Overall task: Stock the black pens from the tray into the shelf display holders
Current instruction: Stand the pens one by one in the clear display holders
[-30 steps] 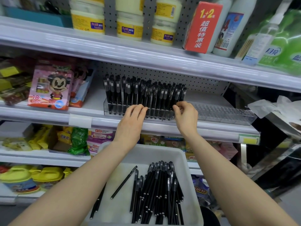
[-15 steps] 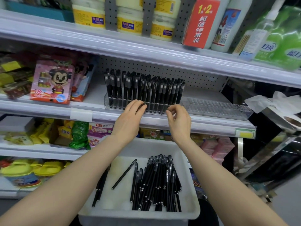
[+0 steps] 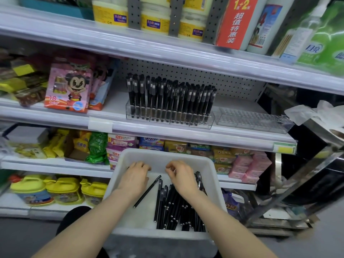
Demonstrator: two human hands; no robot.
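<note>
Single head cam looked fwd & down; tray (image 3: 163, 152) close below, shelf (image 3: 186, 132) front edge just ahead, approx. chest-level.

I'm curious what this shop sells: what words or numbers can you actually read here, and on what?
"1+2": red carton, top shelf.
"超值特惠装": the same carton.
"18": pink cartoon-mouse box.
"立白": pink-and-white pack, lower shelf.
Too blurred to read: yellow jar labels, spray bottle label, print on the pens, shelf-edge tag.
</note>
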